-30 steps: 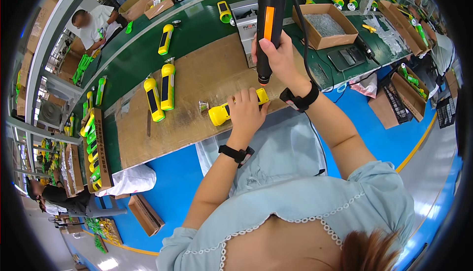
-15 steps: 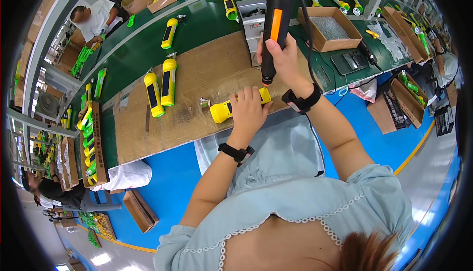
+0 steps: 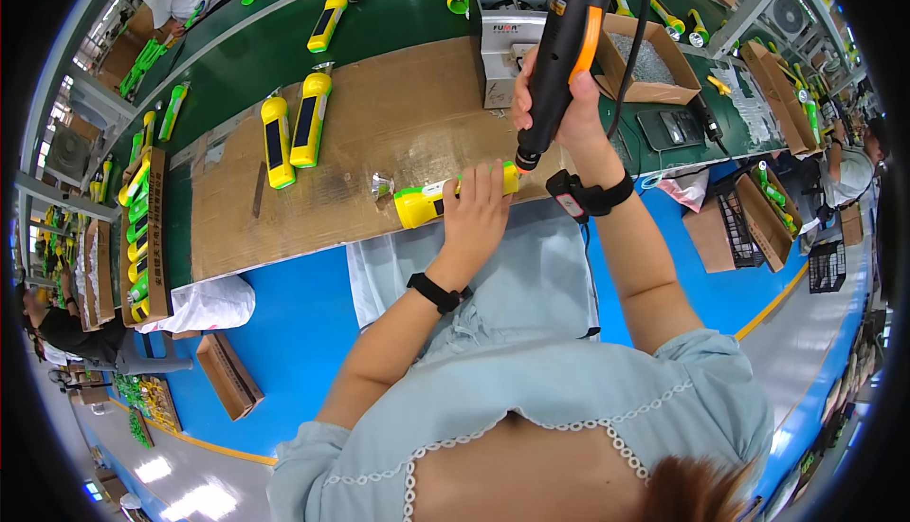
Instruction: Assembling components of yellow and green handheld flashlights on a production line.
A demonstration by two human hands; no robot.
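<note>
Left hand [image 3: 477, 211] lies palm-down, fingers [image 3: 488, 181] extended forward and pressed flat, the bare forearm rising from the lower edge with a dark band at the wrist. Right hand [image 3: 569, 119] is raised higher and farther forward, fingers curled in a closed grip, wrist banded, forearm angled up from the right.

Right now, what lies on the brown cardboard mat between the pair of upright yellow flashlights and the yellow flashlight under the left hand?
In the head view, only a small crumpled clear wrapper lies between the pair of yellow flashlights and the held yellow flashlight; otherwise bare cardboard mat.
</note>
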